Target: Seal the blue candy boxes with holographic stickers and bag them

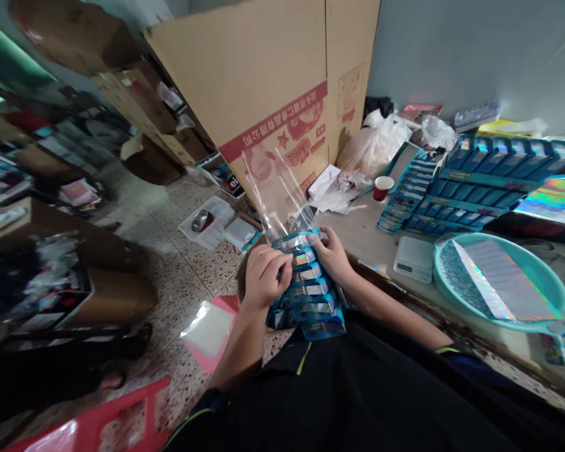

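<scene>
A row of small blue packs (309,290) with shiny silver faces lies in front of my body, overlapping one another. A long clear plastic bag (282,194) stretches away from their far end. At the upper right of the row, my right hand (330,254) is closed on the packs, thumb on top and the other fingers partly hidden behind the edge. Over the left side of the row, my left hand (266,274) is curled with its fingers bent in. What those fingers hold, if anything, is hidden.
A large cardboard box (263,69) stands ahead. On the right table are stacked blue packs (480,182), a red paper cup (383,188), a white scale (414,258) and a turquoise basin (562,314). A red plastic stool (150,408) stands lower left; cartons line the left side.
</scene>
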Motion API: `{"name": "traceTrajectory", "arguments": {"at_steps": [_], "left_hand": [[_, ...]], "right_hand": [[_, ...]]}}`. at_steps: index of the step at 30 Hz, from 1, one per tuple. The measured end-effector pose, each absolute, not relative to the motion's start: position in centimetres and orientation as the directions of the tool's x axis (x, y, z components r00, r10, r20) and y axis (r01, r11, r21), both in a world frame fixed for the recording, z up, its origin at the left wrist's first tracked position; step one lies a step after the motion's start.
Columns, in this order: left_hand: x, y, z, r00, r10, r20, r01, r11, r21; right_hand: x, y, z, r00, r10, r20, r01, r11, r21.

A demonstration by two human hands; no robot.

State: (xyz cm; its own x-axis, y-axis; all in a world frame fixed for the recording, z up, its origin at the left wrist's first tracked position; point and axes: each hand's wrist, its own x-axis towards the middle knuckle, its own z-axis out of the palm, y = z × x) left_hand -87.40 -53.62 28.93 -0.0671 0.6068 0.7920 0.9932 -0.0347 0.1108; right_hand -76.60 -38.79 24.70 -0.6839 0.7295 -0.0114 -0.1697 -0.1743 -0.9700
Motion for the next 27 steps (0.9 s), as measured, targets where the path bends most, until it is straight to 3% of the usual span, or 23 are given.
{"name": "traceTrajectory", "arguments": {"at_steps": [2,5,9,12,16,27], "left_hand": [[-86.9,-54.0,28.3,-0.243,0.569,0.786,0.965,0.059,0.256],[-85.4,-54.2,27.3,-0.572,0.523,0.631,0.783,0.121,0.610],[-83.6,-53.4,25.8,-0.802,0.438,0.406,0.387,-0.138,0.912],[-83.3,-52.9,25.0,-0.865,0.467,0.184,0.050,-0.284,0.958],[-83.2,-53.3,24.4,-0.827,0.561,-0.038,-0.205,-0.238,0.949],[-82.7,-53.8,21.4,-0.806,0.591,0.033,-0.194,-0.317,0.928]], "right_hand": [[-76.6,-38.9,24.7,-0.685,0.728,-0.018,-0.186,-0.199,-0.962],[-76.3,-39.1,24.8,-0.672,0.740,-0.017,-0.193,-0.197,-0.961],[-75.8,-39.2,24.6,-0.678,0.735,-0.020,-0.170,-0.183,-0.968],[-75.7,-39.0,24.4,-0.679,0.733,-0.030,-0.120,-0.151,-0.981],[-75.5,-38.9,24.4,-0.664,0.748,0.007,-0.087,-0.068,-0.994],[-75.2,-38.0,22.4,-0.613,0.789,0.030,-0.102,-0.042,-0.994]]}}
